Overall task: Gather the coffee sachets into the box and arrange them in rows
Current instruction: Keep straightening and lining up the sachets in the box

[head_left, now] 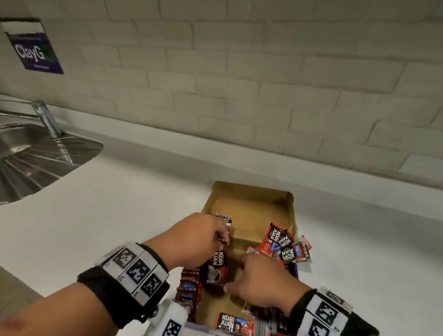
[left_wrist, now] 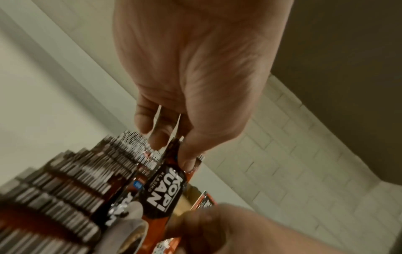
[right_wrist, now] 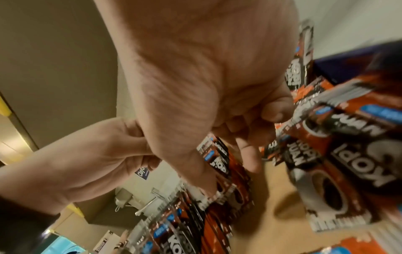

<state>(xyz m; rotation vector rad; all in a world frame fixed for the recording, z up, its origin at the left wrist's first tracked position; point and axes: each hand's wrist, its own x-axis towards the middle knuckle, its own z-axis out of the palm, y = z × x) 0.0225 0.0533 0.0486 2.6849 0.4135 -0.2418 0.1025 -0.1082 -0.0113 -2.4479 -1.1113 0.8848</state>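
- The left hand [head_left: 196, 239] pinches the top edge of one coffee sachet [head_left: 216, 268] between thumb and fingers. In the left wrist view at least two more thin sachet edges are seen between its fingers [left_wrist: 143, 120], so it probably holds a small bundle and not only one.
- The sachet hangs upright, its printed face toward the inside of the box [head_left: 253, 199]. This is likely because it must stand on its edge to join the row.
- The right hand [head_left: 262, 276] is just beside it, over the middle of the box. Its fingers are curled, and its thumb [right_wrist: 206, 182] presses on the lower edge of the standing sachets. It seems to steady them so that they do not fall while the new one goes in.
- Along the left wall of the box stands a row of sachets [head_left: 189, 285], packed close together on edge.
- At the right wall lies a loose pile of sachets [head_left: 283, 244], crossed over each other, and some of them lean over the rim.
- One flat sachet [head_left: 239, 323] lies at the near edge of the box.
- The far part of the box floor is bare cardboard.
- The box stands on the white worktop [head_left: 114, 199], near the back wall. A steel sink [head_left: 22, 152] is at the left end of the worktop, well apart from the box.
- By this view, one row is only partly made and the loose pile still waits to be sorted.
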